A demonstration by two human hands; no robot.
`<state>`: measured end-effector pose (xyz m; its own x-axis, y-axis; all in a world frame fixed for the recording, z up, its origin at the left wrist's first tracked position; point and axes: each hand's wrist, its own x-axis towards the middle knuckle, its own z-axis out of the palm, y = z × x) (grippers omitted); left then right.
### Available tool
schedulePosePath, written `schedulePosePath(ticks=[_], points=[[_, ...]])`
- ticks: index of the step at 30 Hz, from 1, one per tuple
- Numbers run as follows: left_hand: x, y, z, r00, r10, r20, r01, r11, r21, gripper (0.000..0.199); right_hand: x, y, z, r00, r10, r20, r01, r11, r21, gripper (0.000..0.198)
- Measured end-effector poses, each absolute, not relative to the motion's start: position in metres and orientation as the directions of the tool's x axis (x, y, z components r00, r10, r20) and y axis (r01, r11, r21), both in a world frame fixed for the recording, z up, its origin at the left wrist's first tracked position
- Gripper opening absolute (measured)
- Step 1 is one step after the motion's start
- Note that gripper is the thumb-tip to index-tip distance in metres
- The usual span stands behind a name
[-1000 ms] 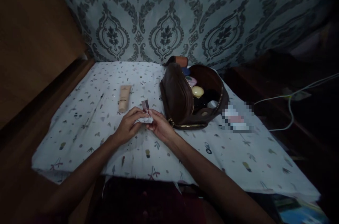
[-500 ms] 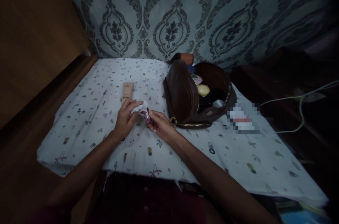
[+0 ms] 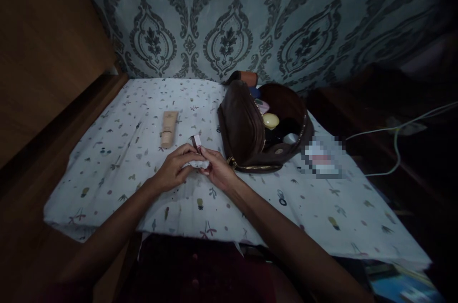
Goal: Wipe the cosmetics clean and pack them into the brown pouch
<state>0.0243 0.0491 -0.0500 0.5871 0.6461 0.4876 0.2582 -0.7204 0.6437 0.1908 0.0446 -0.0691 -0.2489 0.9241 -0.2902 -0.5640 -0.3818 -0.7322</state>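
My left hand (image 3: 174, 169) is closed on a crumpled white tissue (image 3: 197, 163), which presses against the near end of a small item in the other hand. My right hand (image 3: 219, 168) grips that item, a slim maroon and white cosmetic tube (image 3: 196, 142); one end sticks up above the fingers, and the rest is hidden. Both hands meet over the patterned cloth. Beyond the left hand lies a beige squeeze tube (image 3: 168, 130), apart from the fingers. To the right of my hands sits a brown zip bag (image 3: 239, 124), unzipped, with a yellow round item (image 3: 271, 121) inside.
The table (image 3: 107, 164) wears a white printed cloth. A blurred-out packet (image 3: 324, 160) lies right of the bag, near pale cables (image 3: 396, 150). An orange-brown strap or case (image 3: 248, 78) is behind the bag, by the wall. A wooden cabinet (image 3: 50, 45) stands left.
The maroon tube has been turned, so its white-marked end now points up and away. My left hand with the tissue has shifted down and right, uncovering the beige tube's lower end.
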Motion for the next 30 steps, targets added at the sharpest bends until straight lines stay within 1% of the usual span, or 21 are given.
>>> schedulePosePath(ticks=[3, 6, 8, 11, 15, 18, 20, 23, 27, 30], points=[[0.024, 0.05, -0.049, 0.575, 0.657, 0.487, 0.228, -0.701, 0.676, 0.033, 0.191, 0.044, -0.07, -0.247, 0.929, -0.277, -0.548, -0.37, -0.75, 0.043], [0.024, 0.051, -0.049, 0.516, 0.69, 0.507, 0.242, -0.685, 0.687, 0.033, 0.192, 0.044, -0.072, -0.261, 0.933, -0.245, -0.542, -0.352, -0.763, 0.043], [0.023, 0.052, -0.049, 0.472, 0.705, 0.529, 0.259, -0.684, 0.682, 0.032, 0.193, 0.045, -0.073, -0.289, 0.931, -0.223, -0.542, -0.351, -0.763, 0.046], [0.022, 0.055, -0.05, 0.385, 0.732, 0.562, 0.292, -0.674, 0.678, 0.03, 0.194, 0.044, -0.073, -0.348, 0.912, -0.216, -0.527, -0.381, -0.76, 0.049], [0.019, 0.058, -0.052, 0.218, 0.776, 0.592, 0.362, -0.628, 0.689, 0.029, 0.195, 0.043, -0.072, -0.41, 0.891, -0.195, -0.481, -0.393, -0.784, 0.043], [0.017, 0.059, -0.054, 0.172, 0.785, 0.595, 0.386, -0.61, 0.692, 0.03, 0.195, 0.042, -0.073, -0.414, 0.894, -0.169, -0.467, -0.368, -0.804, 0.043], [0.017, 0.059, -0.055, 0.2, 0.768, 0.608, 0.39, -0.632, 0.67, 0.032, 0.194, 0.042, -0.075, -0.395, 0.904, -0.164, -0.48, -0.356, -0.802, 0.043], [0.017, 0.057, -0.058, 0.297, 0.731, 0.614, 0.404, -0.679, 0.613, 0.036, 0.193, 0.044, -0.079, -0.364, 0.916, -0.17, -0.53, -0.354, -0.77, 0.04], [0.018, 0.054, -0.059, 0.455, 0.684, 0.57, 0.385, -0.729, 0.566, 0.04, 0.192, 0.048, -0.08, -0.293, 0.941, -0.168, -0.614, -0.32, -0.721, 0.037], [0.02, 0.051, -0.056, 0.531, 0.654, 0.539, 0.359, -0.75, 0.556, 0.041, 0.192, 0.048, -0.077, -0.291, 0.942, -0.166, -0.627, -0.319, -0.711, 0.037]])
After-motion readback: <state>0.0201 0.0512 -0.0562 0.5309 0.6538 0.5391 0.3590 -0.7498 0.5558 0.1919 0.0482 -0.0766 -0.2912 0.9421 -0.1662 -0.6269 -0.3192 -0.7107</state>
